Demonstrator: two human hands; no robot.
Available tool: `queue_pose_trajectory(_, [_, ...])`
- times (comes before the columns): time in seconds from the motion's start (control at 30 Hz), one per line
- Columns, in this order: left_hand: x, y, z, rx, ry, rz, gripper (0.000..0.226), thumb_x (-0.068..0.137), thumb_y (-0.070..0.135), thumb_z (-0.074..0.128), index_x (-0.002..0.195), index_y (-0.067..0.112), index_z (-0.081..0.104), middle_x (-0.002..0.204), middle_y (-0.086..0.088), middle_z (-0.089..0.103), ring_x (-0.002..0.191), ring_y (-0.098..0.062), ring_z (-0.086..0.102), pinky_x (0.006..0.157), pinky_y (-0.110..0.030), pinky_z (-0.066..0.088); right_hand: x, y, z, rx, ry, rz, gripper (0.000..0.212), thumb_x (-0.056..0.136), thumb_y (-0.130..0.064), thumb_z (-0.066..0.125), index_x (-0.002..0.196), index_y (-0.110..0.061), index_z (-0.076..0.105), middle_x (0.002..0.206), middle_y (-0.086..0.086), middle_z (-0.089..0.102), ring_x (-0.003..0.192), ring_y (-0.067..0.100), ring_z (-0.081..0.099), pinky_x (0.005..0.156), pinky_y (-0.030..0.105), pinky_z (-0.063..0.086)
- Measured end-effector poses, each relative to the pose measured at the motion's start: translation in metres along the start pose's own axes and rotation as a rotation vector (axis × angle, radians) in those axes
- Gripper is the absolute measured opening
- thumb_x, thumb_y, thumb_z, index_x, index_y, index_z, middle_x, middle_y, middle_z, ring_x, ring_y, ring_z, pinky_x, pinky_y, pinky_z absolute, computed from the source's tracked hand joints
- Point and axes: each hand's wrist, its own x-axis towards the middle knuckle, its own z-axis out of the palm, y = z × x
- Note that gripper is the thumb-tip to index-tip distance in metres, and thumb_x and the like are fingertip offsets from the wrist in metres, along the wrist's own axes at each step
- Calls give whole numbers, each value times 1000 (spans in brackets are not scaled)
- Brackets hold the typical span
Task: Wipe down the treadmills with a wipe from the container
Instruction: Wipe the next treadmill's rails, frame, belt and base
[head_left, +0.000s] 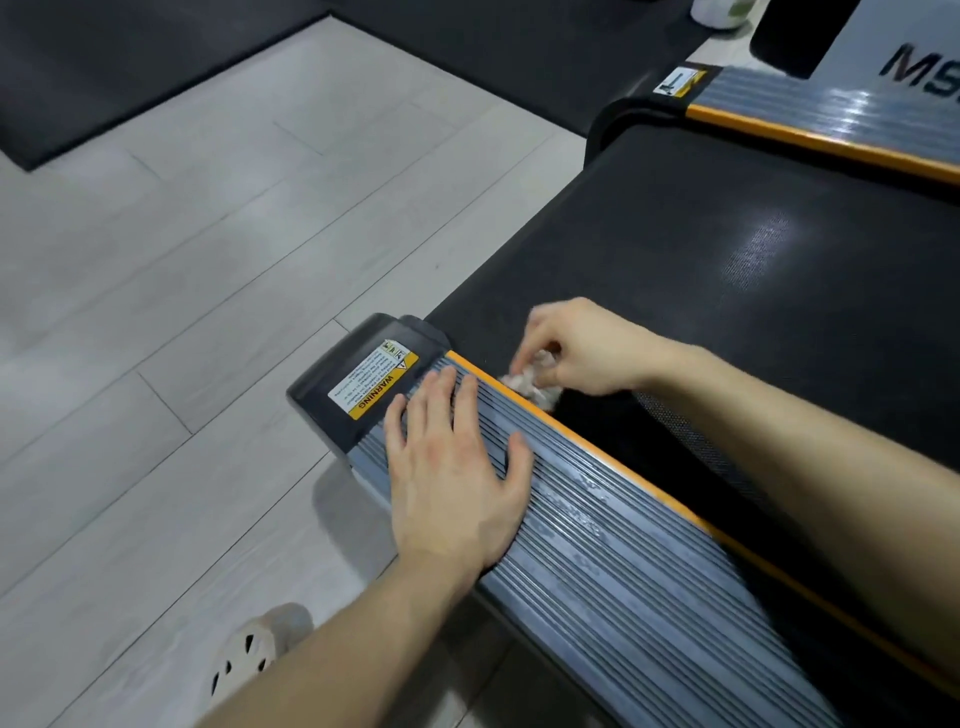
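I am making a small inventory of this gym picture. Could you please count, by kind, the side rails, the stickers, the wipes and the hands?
Grey ribbed side rails with orange edges: 2
Yellow and white stickers: 2
Crumpled white wipe: 1
Bare hands: 2 (left hand flat on the near rail, right hand pinching the wipe)
Total: 7

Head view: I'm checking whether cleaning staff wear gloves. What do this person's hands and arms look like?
No gloves: the left hand and right hand are both bare. The left forearm and right forearm are bare too, with no sleeve showing as far as the frame reaches. No ring, watch, bracelet or marking is visible on either.
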Motion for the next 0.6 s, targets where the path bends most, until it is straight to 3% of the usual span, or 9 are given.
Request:
queue_pose_trajectory(0.1, [-1,0,-2,-4,5,0,72,100,60,41,157,17,49,165,-3,42,155,-21,33,133,-50,15,77,4,3,-64,166,155,28,98,-13,66,117,-28,81,105,0,58,99,23,65,79,37,54])
queue_pose_trajectory(0.23, [0,-1,-1,-15,20,2,71,100,60,42,157,18,48,164,-2,43,155,-21,32,134,-49,13,121,-3,5,-108,178,256,29,98,-10,66,121,-23,78,111,3,56,102,27,64,76,33,48])
queue_pose_trajectory(0.4, [2,-3,1,-19,21,7,69,100,59,43,155,17,49,163,-4,44,155,-22,34,133,-50,14,-21,9,11,22,81,117,22,95,-15,75,112,-26,83,107,-7,59,96,15,62,84,35,53])
queue_pose_trajectory(0.5, [1,-5,2,-22,20,20,66,101,57,42,152,18,51,161,-6,45,153,-25,36,133,-52,15,-133,6,9,116,31,179,23,91,-16,83,102,-36,84,102,-13,59,90,11,65,78,30,53])
queue_pose_trajectory(0.6, [1,-5,2,-19,15,40,61,102,59,42,151,24,51,161,-7,44,154,-26,34,132,-54,15,-167,-6,11,115,-28,252,21,94,-22,81,103,-40,83,105,-18,58,95,1,63,80,20,50])
